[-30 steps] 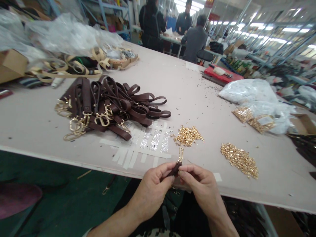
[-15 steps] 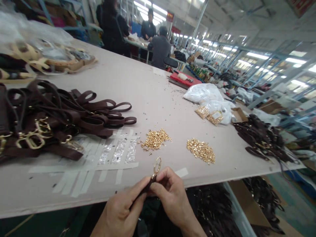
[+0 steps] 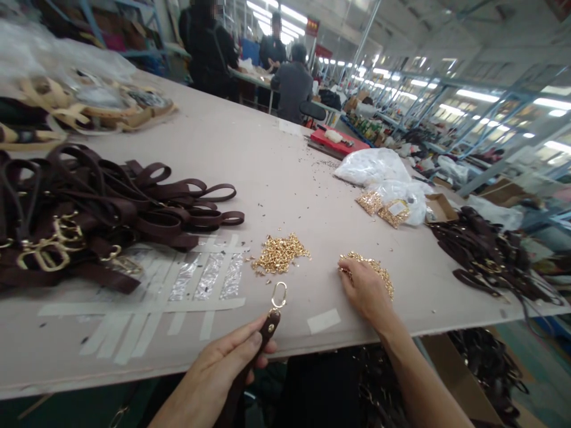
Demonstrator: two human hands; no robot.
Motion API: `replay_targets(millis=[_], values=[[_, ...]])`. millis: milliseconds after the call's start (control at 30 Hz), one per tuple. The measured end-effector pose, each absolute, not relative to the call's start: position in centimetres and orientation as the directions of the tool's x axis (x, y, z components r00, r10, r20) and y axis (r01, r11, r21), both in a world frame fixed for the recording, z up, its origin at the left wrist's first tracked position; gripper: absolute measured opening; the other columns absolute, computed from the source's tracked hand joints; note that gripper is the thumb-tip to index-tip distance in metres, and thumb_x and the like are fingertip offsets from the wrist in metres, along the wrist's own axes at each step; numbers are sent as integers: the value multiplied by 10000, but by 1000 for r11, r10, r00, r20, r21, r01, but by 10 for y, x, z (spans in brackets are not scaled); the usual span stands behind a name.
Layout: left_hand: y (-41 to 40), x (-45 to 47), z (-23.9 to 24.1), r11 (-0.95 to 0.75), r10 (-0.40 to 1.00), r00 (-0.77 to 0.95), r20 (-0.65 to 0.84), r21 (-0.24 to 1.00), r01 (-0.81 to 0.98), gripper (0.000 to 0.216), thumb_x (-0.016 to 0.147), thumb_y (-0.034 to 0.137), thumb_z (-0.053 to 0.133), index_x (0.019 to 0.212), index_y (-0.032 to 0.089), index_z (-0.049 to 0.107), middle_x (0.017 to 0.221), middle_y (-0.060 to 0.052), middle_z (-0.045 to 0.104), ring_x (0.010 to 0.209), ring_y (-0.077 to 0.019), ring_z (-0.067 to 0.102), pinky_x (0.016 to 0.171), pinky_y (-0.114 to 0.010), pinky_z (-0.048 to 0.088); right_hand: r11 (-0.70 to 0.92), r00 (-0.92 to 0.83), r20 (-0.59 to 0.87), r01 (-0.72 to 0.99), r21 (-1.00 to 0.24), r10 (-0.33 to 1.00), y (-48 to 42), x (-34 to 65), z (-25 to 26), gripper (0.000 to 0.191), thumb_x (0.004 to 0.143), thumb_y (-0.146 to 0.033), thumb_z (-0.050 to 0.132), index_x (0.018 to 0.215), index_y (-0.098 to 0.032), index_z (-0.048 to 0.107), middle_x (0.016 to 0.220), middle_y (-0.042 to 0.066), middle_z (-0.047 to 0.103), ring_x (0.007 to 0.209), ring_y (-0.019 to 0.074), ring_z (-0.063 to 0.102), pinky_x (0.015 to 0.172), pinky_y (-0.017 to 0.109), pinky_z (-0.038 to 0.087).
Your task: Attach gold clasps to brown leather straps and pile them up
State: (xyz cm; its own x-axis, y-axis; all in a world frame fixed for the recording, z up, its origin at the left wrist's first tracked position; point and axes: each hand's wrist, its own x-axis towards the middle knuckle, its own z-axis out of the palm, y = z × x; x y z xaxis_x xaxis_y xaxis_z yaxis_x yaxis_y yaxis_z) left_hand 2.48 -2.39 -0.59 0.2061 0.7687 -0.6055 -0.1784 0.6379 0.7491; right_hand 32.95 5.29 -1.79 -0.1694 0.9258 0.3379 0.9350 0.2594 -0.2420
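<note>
My left hand grips a dark brown leather strap at the table's near edge, and a gold clasp sticks up from the strap's end. My right hand rests on the right-hand pile of small gold fittings, fingers curled down into it; what they pinch, if anything, is hidden. A second pile of gold fittings lies to its left, untouched.
A heap of brown straps with gold clasps fills the left of the table. Tape strips are stuck down near the front. Plastic bags, a red tray and more straps lie right. People stand at the far end.
My right hand has let go of the strap and reached right onto the gold fittings pile. My left hand still holds the strap, now alone. The view has swung right.
</note>
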Motion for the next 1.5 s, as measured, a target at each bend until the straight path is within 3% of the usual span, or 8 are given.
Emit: replay_targets(millis=[233,467,833,1100,1233,1300,1400,1500], values=[[-22,20,-3,680,732,278,-622,689,-251,416,723,376,807,1110,231,758,966,-45,783,852,-172,647,760,-238,492,300,-275,257,952,-63,926,66,324,-14,220,906,-93,474,974,-195,656,871,87,700,882,241,605,834,354,463],[-14,29,4,615,788,241,-567,709,-345,366,644,239,845,997,191,765,899,-18,758,671,-103,592,610,-185,481,320,-306,247,947,-19,919,68,321,-7,207,914,-133,498,1057,-185,638,950,78,721,884,229,632,826,342,469],[-8,30,5,583,812,240,-531,752,-307,274,679,177,780,932,117,696,680,23,666,557,-69,546,537,-164,435,393,-385,186,920,-4,904,74,306,-11,231,891,-79,481,898,-197,679,806,76,699,795,236,619,784,346,452],[-8,30,2,522,853,192,-486,799,-299,230,686,148,735,914,138,708,704,23,667,569,-81,544,570,-200,442,294,-205,323,921,-255,924,70,299,-16,201,897,-201,490,945,-193,685,878,70,743,796,226,691,739,352,526],[-7,32,-4,477,878,171,-446,833,-279,216,718,177,720,932,143,716,722,13,661,617,-103,567,624,-228,469,232,-69,248,647,-727,966,33,255,-17,133,889,-317,614,892,-203,682,847,39,743,747,190,696,666,295,553],[-7,33,-6,458,888,173,-426,847,-269,198,735,187,710,929,146,715,710,16,655,626,-109,572,627,-228,474,180,-38,183,452,-874,982,13,229,-18,97,850,-307,684,861,-210,686,847,33,739,774,187,690,682,283,550],[-9,34,-7,438,898,178,-402,855,-278,188,744,198,712,925,148,710,723,11,670,640,-115,580,617,-220,467,202,-37,203,374,-905,978,-6,201,-21,17,851,-241,680,863,-233,689,849,14,731,796,171,681,722,270,543],[-11,34,-8,415,908,178,-378,865,-283,175,759,212,710,921,146,712,766,-8,700,667,-127,599,628,-228,466,270,-40,277,394,-879,960,-13,191,-22,65,859,-192,656,879,-247,685,857,4,729,819,166,685,762,268,537]])
